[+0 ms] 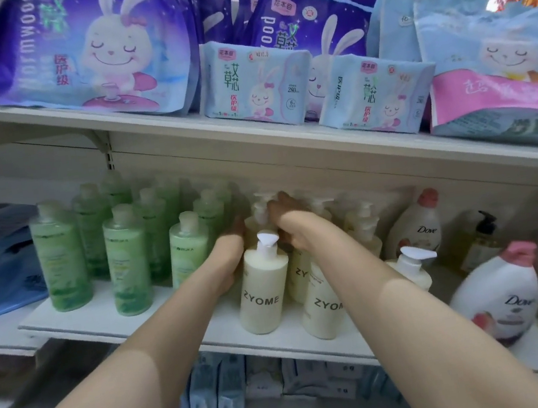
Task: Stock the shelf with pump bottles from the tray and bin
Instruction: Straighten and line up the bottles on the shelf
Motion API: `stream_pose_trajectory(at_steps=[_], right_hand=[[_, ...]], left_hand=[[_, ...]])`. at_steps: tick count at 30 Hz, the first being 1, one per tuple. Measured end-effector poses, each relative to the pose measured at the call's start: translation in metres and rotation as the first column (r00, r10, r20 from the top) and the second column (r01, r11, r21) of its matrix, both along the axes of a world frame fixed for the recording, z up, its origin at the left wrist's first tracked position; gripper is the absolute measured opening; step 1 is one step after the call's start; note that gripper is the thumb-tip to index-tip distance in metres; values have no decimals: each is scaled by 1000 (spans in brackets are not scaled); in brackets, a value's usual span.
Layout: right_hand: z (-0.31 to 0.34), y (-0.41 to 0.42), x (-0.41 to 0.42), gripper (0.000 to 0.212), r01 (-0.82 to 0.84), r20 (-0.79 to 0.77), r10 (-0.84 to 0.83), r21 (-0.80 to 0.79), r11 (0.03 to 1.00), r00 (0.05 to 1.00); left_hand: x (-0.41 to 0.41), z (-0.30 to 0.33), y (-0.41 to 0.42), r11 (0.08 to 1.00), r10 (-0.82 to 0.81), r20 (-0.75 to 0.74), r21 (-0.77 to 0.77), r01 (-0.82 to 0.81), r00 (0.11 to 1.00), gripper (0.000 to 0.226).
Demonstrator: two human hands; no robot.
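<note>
Head view shows both my arms reaching deep into the white metal middle shelf (210,336), where the cream-coloured plastic pump bottles marked ZYOME (264,294) stand in a cluster. My left hand (233,253) lies along the left flank of that cluster, between it and the green translucent flat-capped bottles (126,258); its fingers are hidden behind the front bottle, so I cannot tell how far they curl or whether they hold anything. My right hand (285,222) is further back, fingers curled over the top of a rear cream pump bottle (261,210), apparently gripping it around the pump neck, though blur makes this uncertain.

Risk, as I judge it: my forearms cross just above the front-row bottles, and the one with the white pump head (267,240) stands right between my wrists. Drawing either arm back carelessly could clip that pump and topple the bottle off the shelf edge. Pushing the rear bottle too hard could also knock its neighbours into the white Dove bottle with the pink cap (416,228).

Neither tray nor bin is in sight.
</note>
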State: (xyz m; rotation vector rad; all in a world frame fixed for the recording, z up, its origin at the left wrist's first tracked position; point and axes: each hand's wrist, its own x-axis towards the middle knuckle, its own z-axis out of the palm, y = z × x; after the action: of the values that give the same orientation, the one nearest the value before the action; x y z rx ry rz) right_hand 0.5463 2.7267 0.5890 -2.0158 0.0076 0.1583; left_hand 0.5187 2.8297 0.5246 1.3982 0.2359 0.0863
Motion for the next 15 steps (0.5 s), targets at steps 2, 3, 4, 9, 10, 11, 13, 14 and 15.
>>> stream_pose_trajectory(at_steps=[2, 3, 4, 9, 10, 11, 13, 14, 15], right_hand=[[-5, 1, -7, 45, 49, 38, -52, 66, 997, 998], [-8, 2, -13, 52, 66, 47, -71, 89, 994, 996], [-11, 1, -23, 57, 83, 67, -89, 95, 992, 994], [-29, -15, -82, 58, 101, 176, -109, 54, 993, 978], [-35, -17, -92, 60, 97, 169, -105, 58, 994, 980], [-43, -17, -102, 62, 93, 171, -104, 66, 993, 980], [-61, -16, -115, 61, 76, 196, -101, 131, 988, 975], [-72, -15, -118, 58, 66, 220, -103, 169, 983, 970], [-82, -15, -120, 54, 51, 244, -100, 200, 979, 965]], left_hand=[[-7, -9, 5, 998, 18, 13, 58, -19, 1000, 55], [-11, -15, 7, 995, 27, 19, 94, -29, 999, 58], [-18, -20, 7, 992, 23, 34, 123, -27, 999, 59], [-58, -35, 1, 980, -93, 117, 185, 70, 989, 55], [-66, -38, 1, 979, -107, 137, 188, 80, 985, 48], [-73, -40, 0, 976, -125, 155, 196, 93, 980, 40], [-86, -47, -1, 969, -158, 189, 218, 115, 969, 29], [-91, -52, 0, 963, -167, 198, 244, 116, 966, 25], [-97, -56, 2, 954, -180, 209, 275, 119, 961, 25]])
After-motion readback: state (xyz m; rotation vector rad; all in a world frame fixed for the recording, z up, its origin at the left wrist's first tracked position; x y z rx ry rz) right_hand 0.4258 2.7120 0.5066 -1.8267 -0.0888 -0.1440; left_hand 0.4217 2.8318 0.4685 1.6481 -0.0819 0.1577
